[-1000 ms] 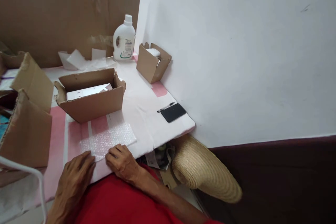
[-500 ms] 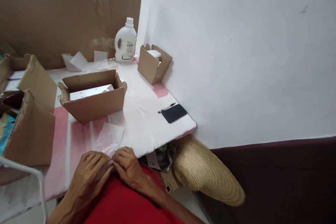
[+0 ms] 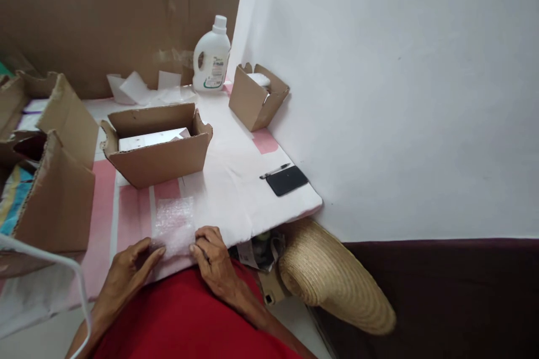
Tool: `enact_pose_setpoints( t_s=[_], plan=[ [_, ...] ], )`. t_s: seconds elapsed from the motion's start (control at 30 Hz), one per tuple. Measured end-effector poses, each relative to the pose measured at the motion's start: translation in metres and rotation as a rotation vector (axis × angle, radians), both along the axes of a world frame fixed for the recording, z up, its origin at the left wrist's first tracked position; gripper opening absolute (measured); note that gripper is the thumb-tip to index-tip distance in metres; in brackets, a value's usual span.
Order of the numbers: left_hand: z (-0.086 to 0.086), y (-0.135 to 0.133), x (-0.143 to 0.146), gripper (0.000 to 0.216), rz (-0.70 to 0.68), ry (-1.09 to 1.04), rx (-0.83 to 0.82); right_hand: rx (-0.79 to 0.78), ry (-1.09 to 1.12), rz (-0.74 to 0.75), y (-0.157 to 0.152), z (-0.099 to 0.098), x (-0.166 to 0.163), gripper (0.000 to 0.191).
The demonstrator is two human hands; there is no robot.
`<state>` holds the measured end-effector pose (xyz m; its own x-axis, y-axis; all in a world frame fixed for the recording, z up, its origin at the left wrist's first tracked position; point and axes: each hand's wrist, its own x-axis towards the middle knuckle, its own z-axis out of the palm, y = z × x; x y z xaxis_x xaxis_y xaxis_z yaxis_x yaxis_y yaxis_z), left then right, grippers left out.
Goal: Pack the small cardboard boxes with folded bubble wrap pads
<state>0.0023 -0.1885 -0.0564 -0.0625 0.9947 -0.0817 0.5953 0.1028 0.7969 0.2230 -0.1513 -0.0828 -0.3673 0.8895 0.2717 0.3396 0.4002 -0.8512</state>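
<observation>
A sheet of clear bubble wrap lies at the table's front edge, its near part between my two hands. My left hand pinches its left near corner between thumb and fingers. On the right side, my right hand grips the opposite edge with curled fingers. The near part of the wrap looks folded or doubled, though I cannot tell whether anything lies inside. Just beyond it stands an open cardboard box with a white box in it.
More cardboard boxes stand at left, behind a white curved tube. Farther back are a white jug, foam sheets and a small carton. A phone and pen lie right; a straw hat hangs below.
My hands have moved apart, from nearly touching to opposite sides of the bubble wrap. The wrap now lies straighter and more of it shows. The camera view has shifted slightly.
</observation>
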Motion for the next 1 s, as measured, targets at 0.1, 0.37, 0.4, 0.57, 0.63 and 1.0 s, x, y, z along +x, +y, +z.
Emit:
enact_pose_setpoints(
  t_s=[0.1, 0.37, 0.4, 0.57, 0.63, 1.0],
  plan=[
    [-0.011, -0.004, 0.003, 0.038, 0.059, 0.128, 0.097, 0.029, -0.007, -0.066, -0.002, -0.006, -0.003, 0.021],
    [-0.017, -0.014, 0.016, 0.04, 0.12, 0.549, 0.229, 0.086, -0.073, -0.109, -0.004, -0.015, -0.007, 0.021],
    [-0.014, -0.015, 0.018, 0.042, 0.14, 0.596, 0.28, 0.08, -0.08, -0.108, -0.003, -0.015, -0.007, 0.022],
    [-0.005, -0.022, 0.018, 0.039, -0.045, 0.651, 0.6, 0.07, -0.101, -0.111, -0.002, -0.013, -0.009, 0.024],
    [-0.008, -0.021, 0.014, 0.03, -0.189, 0.648, 0.631, 0.066, -0.117, -0.116, -0.002, -0.012, -0.009, 0.024],
    [-0.007, -0.005, -0.001, 0.02, -0.261, 0.464, 0.582, 0.178, -0.096, 0.099, 0.017, -0.001, 0.007, 0.023]
  ],
)
